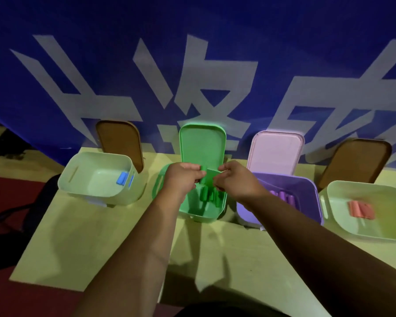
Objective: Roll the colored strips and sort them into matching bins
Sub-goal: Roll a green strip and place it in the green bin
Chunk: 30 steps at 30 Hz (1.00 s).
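Pinching a green strip (209,178) between curled fingers, the left hand (181,177) and right hand (236,179) held it over the green bin (201,213) at the tabletop's (101,236) far edge.

The left hand (183,177) and right hand (236,179) are shown bare, as are both forearms (135,248). Dark clothing (226,311) is glimpsed at the frame's bottom centre.
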### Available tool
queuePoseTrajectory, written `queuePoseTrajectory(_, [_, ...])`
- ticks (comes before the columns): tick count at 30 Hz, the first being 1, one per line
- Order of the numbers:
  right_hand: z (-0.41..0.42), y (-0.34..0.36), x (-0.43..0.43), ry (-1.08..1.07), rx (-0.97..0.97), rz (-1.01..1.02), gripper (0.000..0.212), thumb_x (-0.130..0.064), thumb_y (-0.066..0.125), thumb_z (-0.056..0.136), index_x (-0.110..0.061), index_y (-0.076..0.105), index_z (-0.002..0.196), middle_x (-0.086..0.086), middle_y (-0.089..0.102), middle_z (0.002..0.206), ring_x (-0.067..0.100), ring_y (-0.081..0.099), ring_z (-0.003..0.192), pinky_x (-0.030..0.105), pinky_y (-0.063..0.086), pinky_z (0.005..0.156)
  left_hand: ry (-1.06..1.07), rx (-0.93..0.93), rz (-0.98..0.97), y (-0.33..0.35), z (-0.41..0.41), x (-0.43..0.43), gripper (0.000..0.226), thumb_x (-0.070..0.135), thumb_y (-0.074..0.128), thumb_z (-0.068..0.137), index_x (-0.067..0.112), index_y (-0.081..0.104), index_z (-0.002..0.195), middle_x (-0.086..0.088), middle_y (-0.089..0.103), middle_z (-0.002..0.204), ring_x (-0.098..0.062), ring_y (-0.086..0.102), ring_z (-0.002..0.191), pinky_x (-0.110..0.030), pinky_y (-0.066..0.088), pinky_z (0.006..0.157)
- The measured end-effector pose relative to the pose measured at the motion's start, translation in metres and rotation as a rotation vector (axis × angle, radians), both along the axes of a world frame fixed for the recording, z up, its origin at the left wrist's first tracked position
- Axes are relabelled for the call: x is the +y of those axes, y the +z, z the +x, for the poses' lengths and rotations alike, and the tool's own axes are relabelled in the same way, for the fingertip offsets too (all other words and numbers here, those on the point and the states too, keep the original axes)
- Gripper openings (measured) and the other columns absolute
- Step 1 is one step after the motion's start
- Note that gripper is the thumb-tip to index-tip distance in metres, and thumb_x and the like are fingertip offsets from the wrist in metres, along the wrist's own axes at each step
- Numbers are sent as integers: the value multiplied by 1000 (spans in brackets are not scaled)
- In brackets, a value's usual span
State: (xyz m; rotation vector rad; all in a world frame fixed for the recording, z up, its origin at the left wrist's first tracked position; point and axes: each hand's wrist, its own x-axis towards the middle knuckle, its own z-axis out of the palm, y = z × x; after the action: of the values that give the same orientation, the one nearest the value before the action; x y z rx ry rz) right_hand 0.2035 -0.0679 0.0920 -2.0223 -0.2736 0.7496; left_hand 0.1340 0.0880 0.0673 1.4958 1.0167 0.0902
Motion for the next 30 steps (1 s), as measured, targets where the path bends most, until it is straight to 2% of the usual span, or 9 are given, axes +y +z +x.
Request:
queuePoseTrajectory(4, [13, -23, 2, -8, 222, -3, 20, 5, 71, 94, -5, 63, 110, 17, 72, 82, 22, 69, 65, 37, 61, 68, 8, 172, 82, -63, 4, 10, 30, 17, 96, 79, 10, 82, 105, -9, 81, 91, -23, 77, 86, -39, 64, 89])
queuePoseTrajectory(9, [32, -42, 10, -60, 285, 29, 17, 8, 64, 99, 7, 62, 116, 15, 67, 72, 15, 64, 52, 29, 56, 55, -1, 313, 182, -104, 16, 15, 22, 14, 94, 81, 9, 83, 99, -11, 82, 100, -22, 71, 85, -23, 53, 82])
queuePoseTrajectory(13, [48, -55, 20, -110, 180, 37, 12, -1, 55, 103, -1, 66, 108, 12, 75, 85, 23, 71, 67, 40, 60, 66, -44, 365, 208, -128, 25, 18, 22, 11, 94, 81, 8, 83, 100, -12, 81, 104, -27, 75, 96, -26, 54, 89])
queuePoseTrajectory(15, [52, -61, 22, -127, 109, 45, 10, -7, 55, 105, -6, 66, 106, 11, 77, 90, 24, 73, 69, 43, 62, 66, -52, 375, 215, -136, 26, 19, 22, 10, 94, 80, 8, 83, 98, -12, 81, 103, -28, 75, 98, -26, 53, 89])
queuePoseTrajectory(18, [60, -72, 24, -135, 79, 23, 10, -14, 56, 107, -9, 65, 109, 8, 77, 94, 22, 74, 69, 41, 63, 64, -79, 385, 239, -148, 28, 20, 15, 7, 92, 79, 7, 83, 90, -13, 80, 96, -29, 75, 94, -30, 58, 90])
queuePoseTrajectory(21, [64, -80, 26, -124, 71, -2, 10, -16, 57, 108, -11, 66, 109, 4, 78, 93, 16, 74, 68, 39, 64, 64, -92, 415, 247, -153, 30, 22, 11, 6, 89, 79, 11, 80, 80, -10, 77, 86, -30, 73, 88, -30, 57, 84])
queuePoseTrajectory(24, [66, -83, 28, -128, 68, -6, 10, -16, 57, 108, -13, 66, 106, 1, 78, 91, 12, 73, 66, 38, 64, 64, -133, 422, 257, -160, 34, 24, 28, 11, 91, 80, 18, 69, 64, -2, 67, 71, -28, 66, 77, -27, 51, 76])
queuePoseTrajectory(26, [66, -84, 29, -123, 63, -12, 10, -15, 56, 108, -14, 66, 105, 0, 78, 91, 10, 72, 66, 36, 63, 64, -157, 427, 270, -161, 36, 24, 25, 15, 92, 81, 19, 72, 67, -1, 69, 73, -26, 67, 78, -25, 48, 76])
queuePoseTrajectory(30, [67, -84, 30, -131, 83, -9, 11, -16, 57, 107, -12, 67, 106, 1, 78, 91, 10, 71, 65, 35, 63, 64, -157, 410, 287, -162, 37, 22, 10, 13, 92, 82, 14, 83, 86, -6, 77, 84, -29, 73, 86, -28, 56, 82])
